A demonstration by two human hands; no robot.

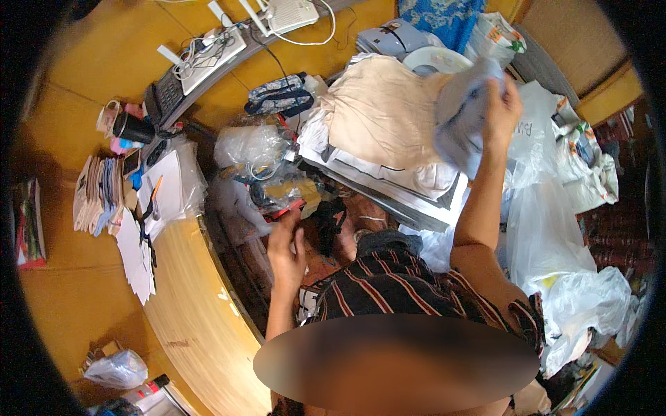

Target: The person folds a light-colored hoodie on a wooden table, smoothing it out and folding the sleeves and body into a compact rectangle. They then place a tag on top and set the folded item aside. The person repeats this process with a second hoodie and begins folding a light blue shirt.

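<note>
A light blue folded cloth [459, 128], somewhat blurred, is gripped at its upper right by my right hand [501, 114]. The cloth is at the right end of a cream cloth [378, 111], which lies over a pile of white fabric [319, 135]. Whether the blue cloth touches the pile I cannot tell. Nothing is in my left hand [286, 253]; it is raised beside the wooden desk, fingers stretched and apart. Clear plastic packages [250, 149] lie just beyond it.
A curved wooden desk [201, 298] runs along the left, with papers [163, 187], scissors and a black cup [133, 128]. Large translucent plastic bags [548, 229] crowd the right side. Routers [291, 15] and cables line the far ledge. Folded blue packages [392, 38] sit behind the pile.
</note>
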